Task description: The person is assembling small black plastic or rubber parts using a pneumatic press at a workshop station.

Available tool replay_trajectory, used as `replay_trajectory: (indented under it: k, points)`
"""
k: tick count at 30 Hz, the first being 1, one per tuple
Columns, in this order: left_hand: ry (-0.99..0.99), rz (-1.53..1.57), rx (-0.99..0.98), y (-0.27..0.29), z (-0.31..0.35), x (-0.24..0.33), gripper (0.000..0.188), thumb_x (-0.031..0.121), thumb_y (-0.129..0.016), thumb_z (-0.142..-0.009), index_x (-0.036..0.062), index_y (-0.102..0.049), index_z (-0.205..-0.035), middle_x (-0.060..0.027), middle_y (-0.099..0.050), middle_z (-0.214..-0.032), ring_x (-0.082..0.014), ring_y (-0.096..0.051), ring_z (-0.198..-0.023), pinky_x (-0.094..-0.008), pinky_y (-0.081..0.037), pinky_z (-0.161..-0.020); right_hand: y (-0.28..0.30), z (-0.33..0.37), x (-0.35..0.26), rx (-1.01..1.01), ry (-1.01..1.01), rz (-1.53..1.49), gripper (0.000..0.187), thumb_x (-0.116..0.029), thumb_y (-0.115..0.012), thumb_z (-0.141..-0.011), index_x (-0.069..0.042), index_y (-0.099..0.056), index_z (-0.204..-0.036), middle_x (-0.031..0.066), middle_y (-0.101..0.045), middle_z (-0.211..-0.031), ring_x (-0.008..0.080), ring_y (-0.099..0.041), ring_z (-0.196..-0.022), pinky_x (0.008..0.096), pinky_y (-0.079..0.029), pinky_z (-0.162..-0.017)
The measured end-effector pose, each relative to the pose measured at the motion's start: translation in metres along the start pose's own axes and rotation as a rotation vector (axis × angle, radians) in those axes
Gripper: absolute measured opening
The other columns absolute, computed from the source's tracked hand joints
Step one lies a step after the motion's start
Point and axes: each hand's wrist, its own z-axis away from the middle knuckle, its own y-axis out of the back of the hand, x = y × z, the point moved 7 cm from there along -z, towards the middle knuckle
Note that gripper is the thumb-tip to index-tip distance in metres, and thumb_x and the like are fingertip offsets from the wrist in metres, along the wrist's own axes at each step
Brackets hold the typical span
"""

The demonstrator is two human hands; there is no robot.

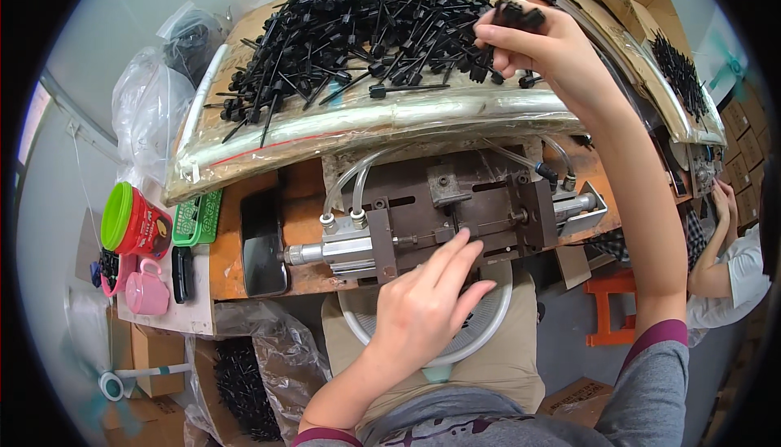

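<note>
My right hand [541,48] is raised over the far right end of a heap of black stemmed plastic parts [325,40]. Its thumb and fingers close on a few of these black plastic parts [517,16], blurred by motion. Lower down, my left hand [427,305] reaches over the front of a dark metal fixture [488,203], fingers stretched and thumb apart. Its fingertips are beside a small black piece [453,223] at the fixture's middle; whether they touch it I cannot tell. A silver air cylinder [342,253] sits at the fixture's left end.
The heap lies on a film-wrapped cardboard tray [382,113] behind the fixture. At left are a phone [264,244], a green basket [198,218], a red tub [146,227] and a pink mug [148,288]. Another person [728,272] works at far right near an orange stool [612,309].
</note>
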Motion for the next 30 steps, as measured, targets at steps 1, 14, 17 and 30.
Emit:
replay_trajectory:
  k: [1,14,17,30]
  points:
    - [-0.034,0.024,0.094,0.009,-0.004,0.001,0.042,0.013,-0.087,-0.077,0.0016,-0.071,-0.114,-0.0181,-0.070,-0.124,-0.0227,-0.074,-0.086,-0.0302,-0.060,-0.075,-0.003,0.007,0.003,-0.005,-0.044,-0.086,0.024,-0.023,-0.079,-0.089,-0.001,-0.073,-0.099,0.0031,-0.070,-0.079,0.0078,-0.066,-0.067,0.0237,-0.055,-0.063]
    - [-0.185,0.028,0.248,0.041,0.002,0.018,0.038,0.003,-0.086,-0.074,-0.0002,-0.075,-0.110,-0.0128,-0.071,-0.109,-0.0253,-0.070,-0.092,-0.0382,-0.062,-0.083,-0.067,0.127,0.018,-0.116,-0.491,-0.421,0.013,-0.011,-0.074,-0.093,-0.001,-0.067,-0.098,0.0044,-0.069,-0.079,0.0073,-0.063,-0.059,0.0207,-0.050,-0.052]
    - [-0.025,0.192,0.154,0.030,0.015,0.011,0.036,0.002,-0.084,-0.074,-0.0036,-0.073,-0.107,-0.0183,-0.065,-0.124,-0.0250,-0.069,-0.092,-0.0332,-0.062,-0.077,-0.043,0.131,0.021,-0.059,-0.421,-0.425,0.010,-0.006,-0.073,-0.092,-0.001,-0.067,-0.097,0.0026,-0.066,-0.079,0.0077,-0.063,-0.065,0.0218,-0.052,-0.057]
    - [-0.059,-0.312,-0.098,-0.025,0.015,-0.004,0.030,0.015,-0.080,-0.079,0.0025,-0.072,-0.104,-0.0135,-0.070,-0.126,-0.0197,-0.071,-0.072,-0.0294,-0.057,-0.066,-0.036,0.171,0.028,-0.069,-0.583,-0.460,0.014,-0.005,-0.074,-0.091,0.003,-0.066,-0.099,0.0061,-0.069,-0.074,0.0108,-0.066,-0.058,0.0216,-0.051,-0.052]
